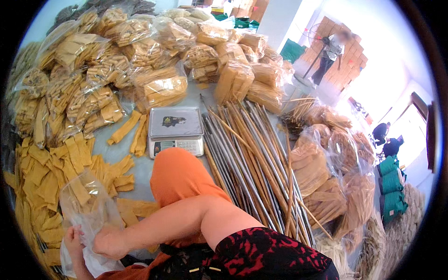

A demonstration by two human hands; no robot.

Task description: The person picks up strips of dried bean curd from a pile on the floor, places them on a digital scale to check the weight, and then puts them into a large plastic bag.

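At the lower left, a clear plastic bag (95,212) stands upright among loose, flat yellow strips (39,182). My left hand (73,240) grips the bag's near side with bent fingers. Beside it my right hand (109,242) is closed on the bag, its forearm reaching across from the right; the fingertips are partly hidden. The bag looks mostly unfilled, and yellow strips show through its clear wall. More strips lie under and behind it. In front of my orange-covered knee sits a digital scale (175,122) with a flat metal pan.
Clear bags packed with yellow strips (161,88) are heaped along the back and left. Long grey and brown rods (252,154) lie right of the scale. Bags of brown sheets (322,172) stand farther right. A person (330,53) stands near a fan (322,42) and stacked cartons (352,60).
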